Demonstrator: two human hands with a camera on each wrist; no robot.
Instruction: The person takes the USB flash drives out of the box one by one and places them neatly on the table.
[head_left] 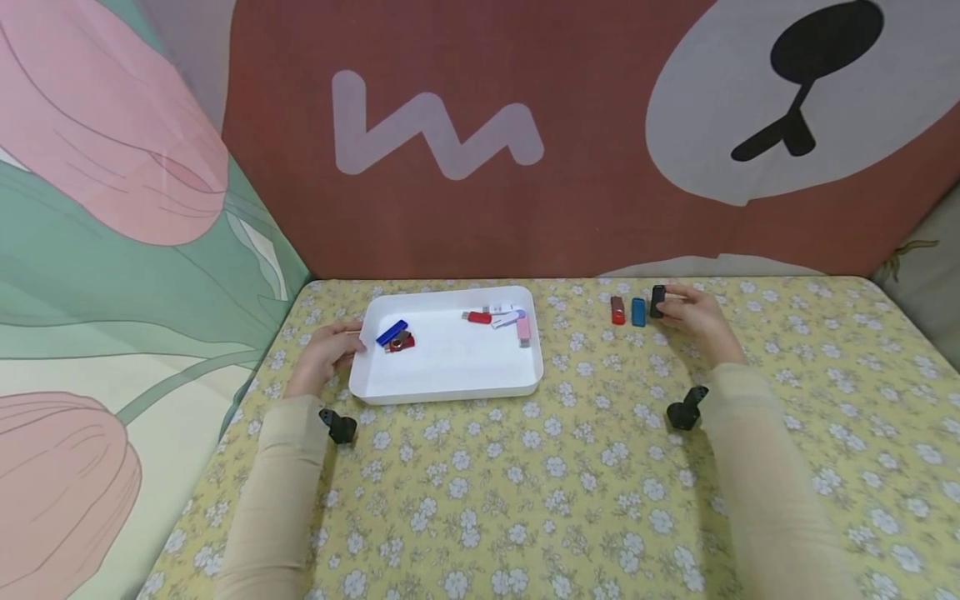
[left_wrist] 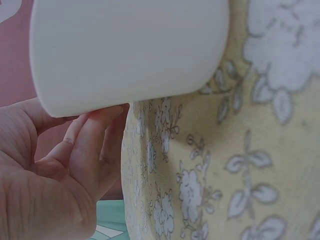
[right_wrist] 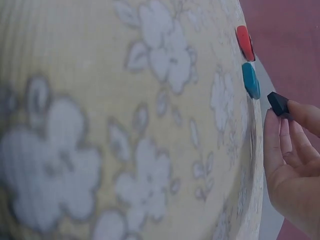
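A black USB flash drive (head_left: 657,302) is pinched between the thumb and fingers of my right hand (head_left: 693,318), at the table's far right. Just left of it, a blue flash drive (head_left: 638,312) and a red one (head_left: 617,310) lie side by side; both show in the right wrist view too. My left hand (head_left: 327,354) touches the left end of the white tray (head_left: 442,387), its fingertips against the outer wall (left_wrist: 125,65). In the tray, a blue stick (head_left: 392,332) and a dark-red swivel one (head_left: 401,342) lie left, with several others right.
At the tray's right end are a red drive (head_left: 478,317), a pink one (head_left: 523,331) and white ones (head_left: 506,319). A yellow flowered cloth (head_left: 480,500) covers the table. A brown patterned backdrop (head_left: 450,225) rises behind its far edge.
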